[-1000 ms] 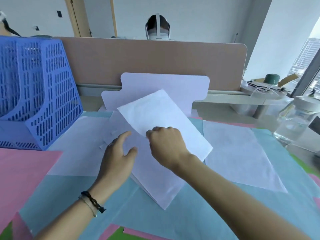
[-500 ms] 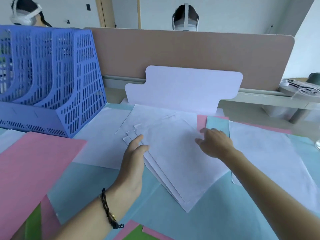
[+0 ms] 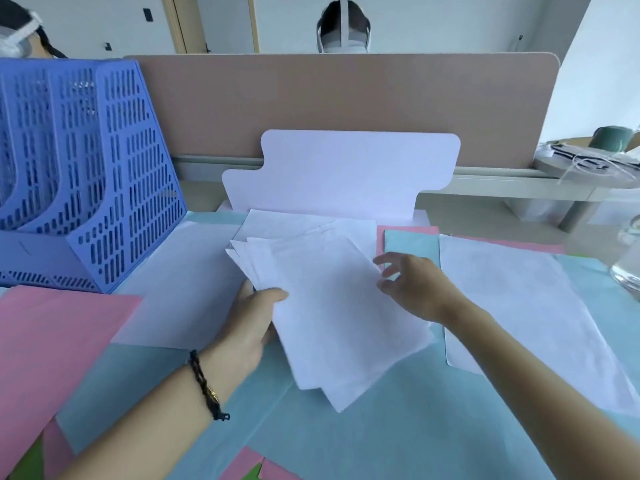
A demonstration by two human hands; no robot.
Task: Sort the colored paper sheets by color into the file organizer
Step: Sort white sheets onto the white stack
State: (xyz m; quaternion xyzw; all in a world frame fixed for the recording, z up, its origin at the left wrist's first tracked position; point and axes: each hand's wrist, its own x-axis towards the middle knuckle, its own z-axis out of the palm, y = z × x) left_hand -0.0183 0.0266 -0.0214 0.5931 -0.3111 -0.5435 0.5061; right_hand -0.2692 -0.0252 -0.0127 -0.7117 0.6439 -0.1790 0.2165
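- Right then, two hands were over the tabletop (image 3: 398, 441), both at one fanned stack of white sheets (image 3: 332, 306) lying in the middle.
- The left hand (image 3: 249, 320), with a dark braided bracelet (image 3: 207, 386) on its wrist, pinched the stack's left edge, thumb on top and fingers tucked beneath.
- The right hand (image 3: 412, 285) had its fingers loosely spread at the stack's right edge; whether they gripped the paper or only touched it, I could not tell.
- How many sheets were in the stack I could not count exactly; at least four staggered corners showed at its upper left.
- Two more white sheets lay flat and apart: one (image 3: 180, 289) to the left of the stack, one (image 3: 519, 306) to the right.
- Pink paper showed in several spots: a large sheet (image 3: 52, 341) at the left, a strip (image 3: 408, 230) behind the right hand, scraps at the bottom edge.
- Light blue sheets (image 3: 138, 386) covered most of the surface beneath everything.
- One blue perforated file organizer (image 3: 104, 174) stood at the far left, near the left white sheet; I could make out at least two compartments.
- One white cut-out board (image 3: 346, 174) stood upright behind the stack, against a tan divider (image 3: 311, 98).
- Two people wearing headsets were behind the divider.
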